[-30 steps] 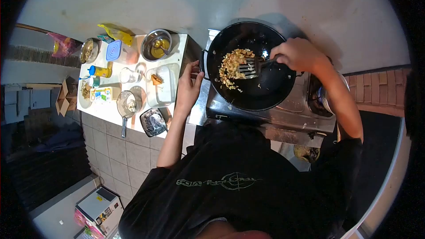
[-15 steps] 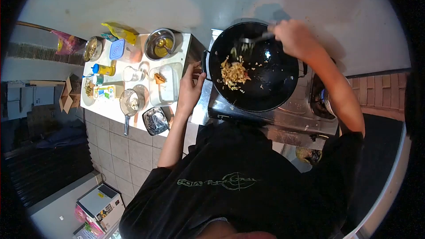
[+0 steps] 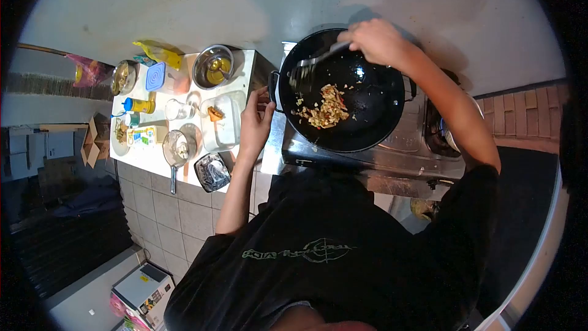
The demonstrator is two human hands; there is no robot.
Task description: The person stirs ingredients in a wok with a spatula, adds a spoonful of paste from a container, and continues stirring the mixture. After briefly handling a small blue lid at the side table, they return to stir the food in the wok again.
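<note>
A black wok (image 3: 373, 129) sits on the stove, holding a small heap of chopped, browned food (image 3: 327, 109) left of its middle. Stretched over the wok's far side, my right hand (image 3: 375, 41) is closed around the handle of a metal spatula (image 3: 331, 53). Motion blurs the spatula's head, which is inside the wok near its upper left wall, above the food. At the wok's left side, my left hand (image 3: 258, 116) has its fingers around the loop handle (image 3: 274, 91); part of the grip is hidden.
On the white table (image 3: 138, 150) to the left stand a steel bowl with yellow liquid (image 3: 213, 67), a clear plastic container (image 3: 222, 132), a small pan (image 3: 177, 147), a black tray (image 3: 212, 172) and a yellow bottle (image 3: 142, 105). A second burner (image 3: 436, 129) lies right of the wok.
My right hand has moved left with the spatula, whose head swung toward the wok's left wall. The food heap looks shifted and more compact. My left hand stays at the handle.
</note>
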